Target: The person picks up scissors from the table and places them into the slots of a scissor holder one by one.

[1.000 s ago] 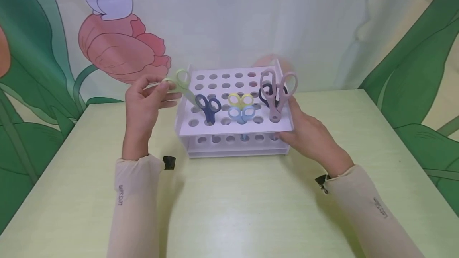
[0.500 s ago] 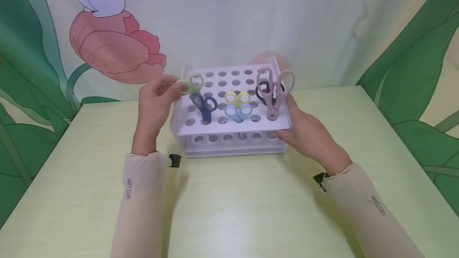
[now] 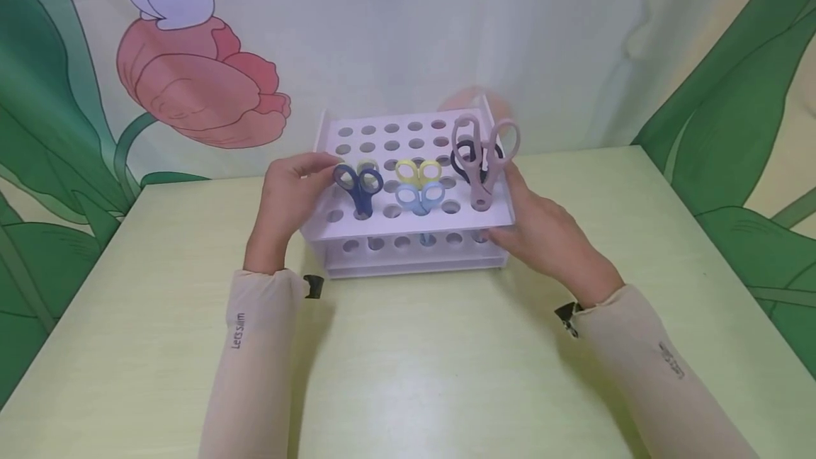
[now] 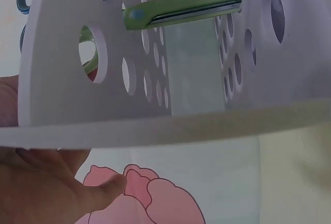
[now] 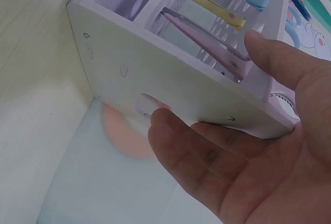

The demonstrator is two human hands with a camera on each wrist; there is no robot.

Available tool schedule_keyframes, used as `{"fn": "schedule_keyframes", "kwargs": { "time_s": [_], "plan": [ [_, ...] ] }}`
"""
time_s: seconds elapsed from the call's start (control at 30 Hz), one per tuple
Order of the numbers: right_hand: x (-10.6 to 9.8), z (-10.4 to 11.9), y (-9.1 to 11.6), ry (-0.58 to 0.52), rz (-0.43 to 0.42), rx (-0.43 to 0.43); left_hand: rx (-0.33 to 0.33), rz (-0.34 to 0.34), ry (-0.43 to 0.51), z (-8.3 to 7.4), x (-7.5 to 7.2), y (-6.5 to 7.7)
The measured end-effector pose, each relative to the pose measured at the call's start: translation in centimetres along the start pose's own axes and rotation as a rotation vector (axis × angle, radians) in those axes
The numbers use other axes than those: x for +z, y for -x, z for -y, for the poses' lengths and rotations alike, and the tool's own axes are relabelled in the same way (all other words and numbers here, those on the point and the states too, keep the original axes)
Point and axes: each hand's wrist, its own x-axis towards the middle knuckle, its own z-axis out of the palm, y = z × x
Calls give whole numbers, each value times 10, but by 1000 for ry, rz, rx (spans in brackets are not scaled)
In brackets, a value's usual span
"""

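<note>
My left hand (image 3: 293,193) is at the left end of a white rack (image 3: 404,227), thumb and index finger pinching a handle loop of green scissors (image 3: 368,164). In the left wrist view the green blade (image 4: 181,11) passes down through the rack's holes. Dark blue scissors (image 3: 360,195) stand just in front, partly covering the green handles. My right hand (image 3: 551,239) grips the rack's right end; in the right wrist view its thumb (image 5: 274,53) lies on the shelf side and its fingers (image 5: 191,157) press against the outer panel.
Yellow scissors (image 3: 418,170) and light blue scissors (image 3: 420,198) stand mid-rack. Larger mauve scissors (image 3: 482,190) and black scissors (image 3: 460,163) stand at the right. The rack sits on a pale green table (image 3: 408,374) before a printed curtain (image 3: 382,34).
My left hand has moved right and a little down with the green scissors, which now sit lower in the rack behind the dark blue scissors. My right hand keeps its grip.
</note>
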Motion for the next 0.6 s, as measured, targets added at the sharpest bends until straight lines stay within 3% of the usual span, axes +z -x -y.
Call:
{"fn": "schedule_keyframes", "kwargs": {
  "time_s": [0.4, 0.5, 0.6],
  "plan": [
    [-1, 2, 0, -12, 10, 14, 16, 79, -179, -6, 0, 1],
    [-1, 2, 0, -15, 13, 12, 35, 128, -187, -6, -4, 3],
    [-1, 2, 0, -12, 12, 1, 93, 188, -150, -5, -9, 5]
  ]
}}
